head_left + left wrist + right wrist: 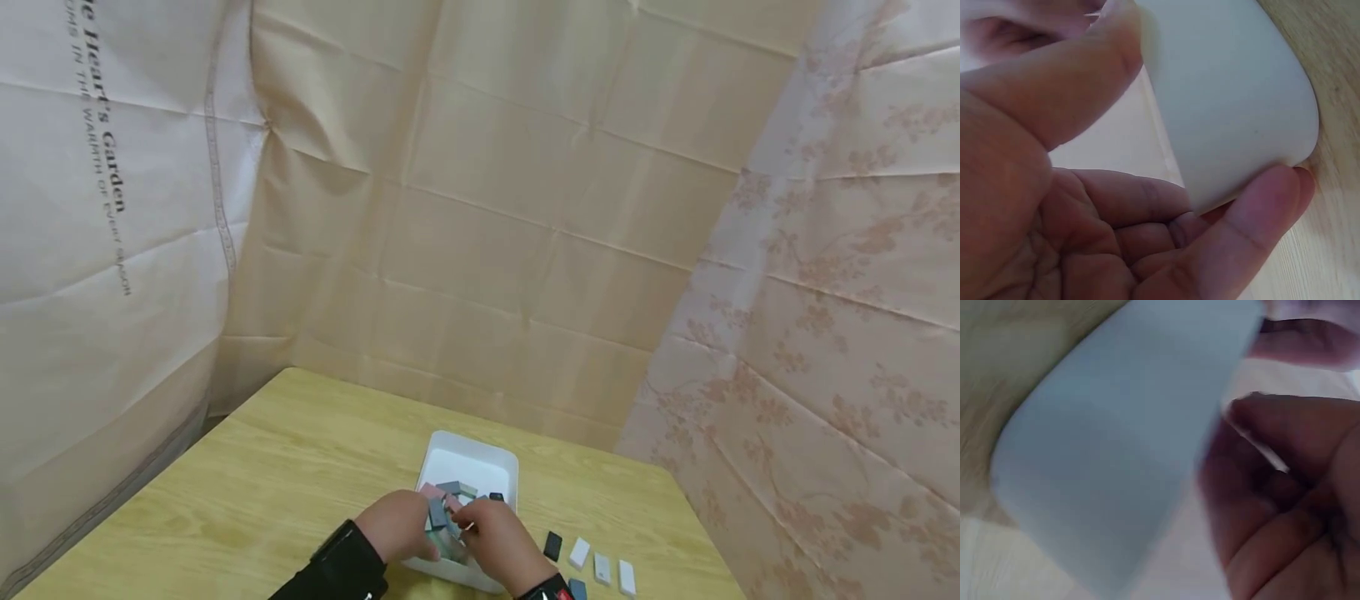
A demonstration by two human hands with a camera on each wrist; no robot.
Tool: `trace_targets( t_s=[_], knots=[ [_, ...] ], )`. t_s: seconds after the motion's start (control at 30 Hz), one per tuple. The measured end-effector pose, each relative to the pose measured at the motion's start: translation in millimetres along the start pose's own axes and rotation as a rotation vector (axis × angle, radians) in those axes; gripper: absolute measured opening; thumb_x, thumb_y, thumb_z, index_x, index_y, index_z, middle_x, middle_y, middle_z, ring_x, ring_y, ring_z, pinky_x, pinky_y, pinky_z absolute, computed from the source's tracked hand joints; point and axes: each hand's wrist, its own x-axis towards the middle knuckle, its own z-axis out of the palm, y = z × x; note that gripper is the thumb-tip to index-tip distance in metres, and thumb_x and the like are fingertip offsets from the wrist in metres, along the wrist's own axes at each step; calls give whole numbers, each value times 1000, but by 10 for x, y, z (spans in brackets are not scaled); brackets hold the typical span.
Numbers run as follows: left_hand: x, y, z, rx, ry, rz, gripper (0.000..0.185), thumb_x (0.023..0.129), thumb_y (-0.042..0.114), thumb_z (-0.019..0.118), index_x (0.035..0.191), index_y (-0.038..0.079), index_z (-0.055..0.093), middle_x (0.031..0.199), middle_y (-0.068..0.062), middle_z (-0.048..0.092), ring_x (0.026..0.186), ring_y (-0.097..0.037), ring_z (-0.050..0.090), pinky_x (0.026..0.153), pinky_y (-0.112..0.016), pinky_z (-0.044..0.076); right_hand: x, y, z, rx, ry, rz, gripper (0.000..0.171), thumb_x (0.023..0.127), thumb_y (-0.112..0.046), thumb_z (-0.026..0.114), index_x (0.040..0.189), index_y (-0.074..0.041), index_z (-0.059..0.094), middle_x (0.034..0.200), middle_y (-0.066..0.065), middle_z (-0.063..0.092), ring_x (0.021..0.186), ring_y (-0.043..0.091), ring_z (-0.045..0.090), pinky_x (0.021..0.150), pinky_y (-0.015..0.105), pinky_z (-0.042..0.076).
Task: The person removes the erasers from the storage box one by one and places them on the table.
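Note:
A white bin (468, 462) stands on the wooden table (285, 467) and holds several small pink, grey and green blocks (450, 490). Both hands are at its near end. My left hand (397, 525) grips the near left corner: the thumb (1085, 75) lies over the rim and a fingertip (1272, 194) presses the outer wall of the bin (1229, 94). My right hand (498, 537) is at the near right corner. In the blurred right wrist view its curled fingers (1260, 462) and thumb (1310, 347) sit against the bin wall (1116, 456). A dark grey block (437, 512) shows between the hands.
Loose tiles lie on the table right of the bin: a black one (552, 546), three white ones (602, 568) in a row, and a blue-grey one (577, 589). Creased cloth sheets (525, 208) wall in the table on three sides. The table's right edge (697, 517) is close.

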Motion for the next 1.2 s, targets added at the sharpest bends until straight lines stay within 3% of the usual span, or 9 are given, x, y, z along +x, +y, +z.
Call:
trace_targets(
  t_s=[0.17,0.33,0.5,0.6,0.77,0.9,1.0,1.13,1.2],
  knots=[
    [-8,2,31,22,7,3,38,77,29,96,88,3,72,75,1,60,69,-19,49,72,-35,44,6,95,148,-158,-18,65,15,86,-1,79,96,-11,82,82,-3,72,71,8,55,73,33,53],
    [-9,17,20,51,13,-5,40,77,32,96,88,2,72,76,0,61,70,-19,49,74,-36,46,44,185,243,-189,53,73,10,86,-7,80,93,-14,79,85,-2,74,74,8,56,75,35,53],
    [13,33,-18,68,4,-30,41,78,33,96,89,2,72,77,0,62,71,-19,50,77,-37,48,139,177,265,-262,46,106,9,83,-5,82,85,-12,75,77,-3,68,68,10,52,69,34,50],
    [10,32,-17,68,-11,-47,41,79,34,95,90,1,73,78,0,62,72,-20,50,77,-37,48,168,150,282,-249,7,133,16,82,2,80,93,-9,75,83,0,70,73,12,58,75,38,55],
    [-6,9,4,62,-20,-50,41,78,33,96,91,1,74,78,-1,63,71,-20,50,78,-37,49,171,115,293,-123,-43,206,32,83,11,77,109,-7,77,99,5,76,89,19,68,91,52,57],
    [-4,-4,7,75,-3,-32,41,77,34,96,89,1,74,77,0,63,70,-19,49,77,-37,49,139,109,218,-121,-19,203,35,80,14,74,106,-10,81,98,5,75,91,22,68,92,53,57],
    [-7,4,-9,81,5,-27,41,77,34,96,88,1,73,77,0,62,70,-18,50,77,-36,49,59,135,74,-141,49,209,36,80,13,73,105,-11,81,96,5,71,92,23,66,90,51,56],
    [-17,19,-36,78,1,-36,41,78,34,95,88,1,74,77,0,61,70,-18,50,75,-36,48,-160,326,-178,-153,187,224,27,82,9,77,99,-11,82,91,4,73,83,20,65,79,45,57],
    [-24,25,-50,80,0,-45,41,78,34,95,89,1,74,77,0,61,70,-18,51,76,-36,48,-302,461,-306,-146,200,275,22,83,7,77,96,-10,81,90,4,75,80,19,66,76,44,57]
  ],
)
